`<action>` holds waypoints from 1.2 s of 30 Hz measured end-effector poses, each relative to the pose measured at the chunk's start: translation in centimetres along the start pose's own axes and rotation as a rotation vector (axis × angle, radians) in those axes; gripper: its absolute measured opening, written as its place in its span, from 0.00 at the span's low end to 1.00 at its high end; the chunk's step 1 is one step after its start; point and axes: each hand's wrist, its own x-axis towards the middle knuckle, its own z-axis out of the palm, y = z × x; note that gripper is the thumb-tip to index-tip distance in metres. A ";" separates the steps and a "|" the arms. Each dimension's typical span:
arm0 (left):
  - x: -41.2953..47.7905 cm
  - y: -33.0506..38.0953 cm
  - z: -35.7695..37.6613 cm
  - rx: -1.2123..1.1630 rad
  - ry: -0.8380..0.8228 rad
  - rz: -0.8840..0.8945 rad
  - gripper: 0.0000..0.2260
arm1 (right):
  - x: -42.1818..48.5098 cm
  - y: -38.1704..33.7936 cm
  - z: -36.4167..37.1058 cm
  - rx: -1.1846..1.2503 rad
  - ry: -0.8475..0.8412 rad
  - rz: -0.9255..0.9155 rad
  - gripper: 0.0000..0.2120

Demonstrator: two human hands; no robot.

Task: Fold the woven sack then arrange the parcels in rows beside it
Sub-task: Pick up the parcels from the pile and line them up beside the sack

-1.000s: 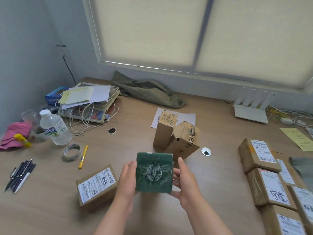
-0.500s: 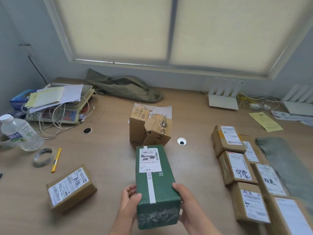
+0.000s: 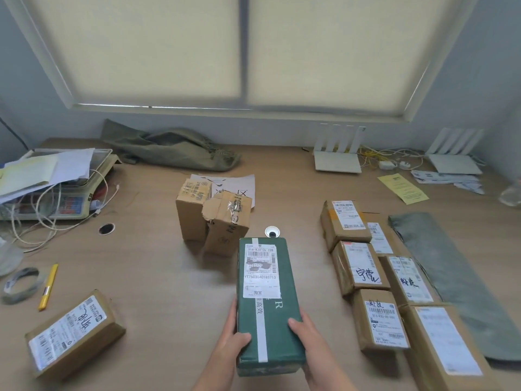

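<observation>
Parcel (image 3: 267, 306), green, pointing away, near end clasped between left grip (image 3: 231, 343) and right grip (image 3: 313, 344)

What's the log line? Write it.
left hand, right hand: hold green taped oblong parcel | brown cardboard parcels: rows beside folded grey-green woven sack

Green parcel (image 3: 267, 300) tipped down — now held flat

- the green parcel (image 3: 267, 306) hides most fingers of the left hand (image 3: 232, 344) and the right hand (image 3: 311, 341); only the thumbs show on top.
- both hands are cut near the wrist by the lower edge.
- the nearest brown parcel (image 3: 442, 351) of the rows is cut by the lower edge too.
- a clear thing (image 3: 511, 194) at the right edge is cut off; i cannot tell what it is.
</observation>
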 end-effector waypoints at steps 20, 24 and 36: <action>9.8 -3.1 10.2 0.372 0.124 0.014 0.24 | 6.6 -2.5 -8.0 -0.526 0.277 -0.102 0.32; 13.1 -2.6 10.8 0.431 0.134 0.034 0.23 | 8.5 -4.7 -8.2 -0.638 0.318 -0.126 0.32; 21.7 -0.8 12.9 0.438 0.137 0.055 0.22 | 15.6 -9.3 -9.8 -0.882 0.447 -0.189 0.33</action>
